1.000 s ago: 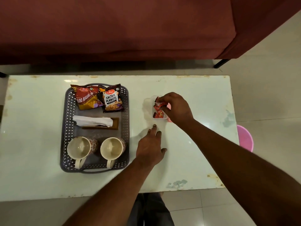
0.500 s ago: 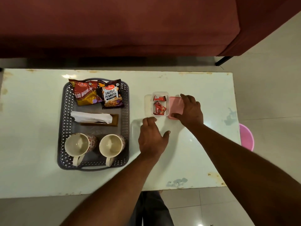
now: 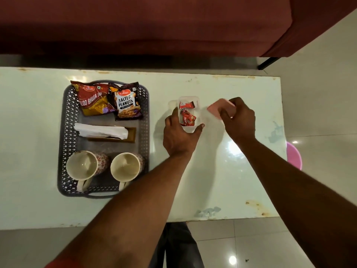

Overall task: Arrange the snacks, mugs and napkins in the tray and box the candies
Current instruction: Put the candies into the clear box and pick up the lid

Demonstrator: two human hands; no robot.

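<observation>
A small clear box (image 3: 198, 108) stands mid-table with red-wrapped candies (image 3: 187, 115) inside. My left hand (image 3: 178, 136) clasps the box's near end between thumb and fingers. My right hand (image 3: 238, 118) holds the pink lid (image 3: 217, 107) tilted up, just right of the box. The grey tray (image 3: 145, 120) at the left carries two snack packets (image 3: 92, 100) (image 3: 125, 103), a white napkin (image 3: 100, 130) on a brown holder, and two empty mugs (image 3: 83, 167) (image 3: 125, 169).
The pale glossy table (image 3: 222, 171) has worn edges and ends at the right near a pink bucket (image 3: 293, 157) on the tiled floor. A maroon sofa (image 3: 135, 26) runs along the far side.
My right hand left the candies in the box, took the pink lid from the table and lifted it. My left hand slid forward and gripped the box.
</observation>
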